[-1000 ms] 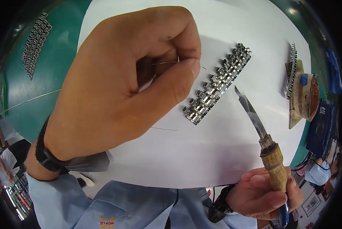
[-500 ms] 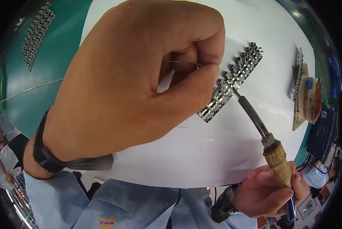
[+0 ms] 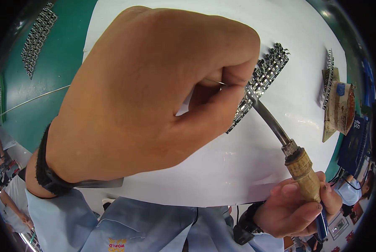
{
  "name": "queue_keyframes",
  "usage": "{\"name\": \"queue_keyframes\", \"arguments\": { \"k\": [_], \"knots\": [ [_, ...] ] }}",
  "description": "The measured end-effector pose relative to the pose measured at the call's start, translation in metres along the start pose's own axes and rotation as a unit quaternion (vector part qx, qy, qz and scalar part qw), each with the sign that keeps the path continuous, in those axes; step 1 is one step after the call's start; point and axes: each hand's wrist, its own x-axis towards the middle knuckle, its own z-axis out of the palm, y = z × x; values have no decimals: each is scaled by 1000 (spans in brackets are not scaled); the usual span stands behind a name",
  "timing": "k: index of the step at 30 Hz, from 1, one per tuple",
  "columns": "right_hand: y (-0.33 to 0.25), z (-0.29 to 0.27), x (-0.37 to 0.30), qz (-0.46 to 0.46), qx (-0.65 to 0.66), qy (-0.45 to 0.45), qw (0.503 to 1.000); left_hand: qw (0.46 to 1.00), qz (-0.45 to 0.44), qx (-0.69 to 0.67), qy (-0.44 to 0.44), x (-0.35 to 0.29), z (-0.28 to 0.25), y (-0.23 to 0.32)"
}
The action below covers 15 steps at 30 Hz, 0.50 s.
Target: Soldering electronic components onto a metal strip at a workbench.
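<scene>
My left hand (image 3: 162, 96) is closed in a pinch on a thin solder wire (image 3: 216, 82), whose length trails off to the left. Its fingertips hover over a strip of small shiny metal parts (image 3: 274, 63) lying slantwise on white paper (image 3: 188, 185), and cover part of it. My right hand (image 3: 295, 210) is wrapped round the handle of a soldering iron (image 3: 304, 168), tan with a blue end. The iron's metal tip reaches up-left to the strip, right beside the left fingertips; exact contact with the wire is hard to make out.
Another sheet of metal parts (image 3: 39, 40) lies on the green mat (image 3: 68, 54) at the far left. At the right stand a worn brown holder-like block (image 3: 339, 109) with a blue patch, a narrow metal strip (image 3: 328, 80) against it, and a dark blue box (image 3: 353, 147). Other people are in the background.
My left hand has moved slightly right and down, bringing the wire nearer the iron's tip and covering more of the strip. The iron has shifted slightly up-left.
</scene>
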Motion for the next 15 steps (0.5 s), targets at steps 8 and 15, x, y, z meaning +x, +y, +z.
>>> {"name": "queue_keyframes", "arguments": {
  "k": [8,15],
  "knots": [
    [-4,28,4,-16,60,132,989,989,-98,-91,60,-10,-6,4],
    [-10,23,6,16,69,112,991,966,-167,-163,111,-10,-12,16]
  ]
}}
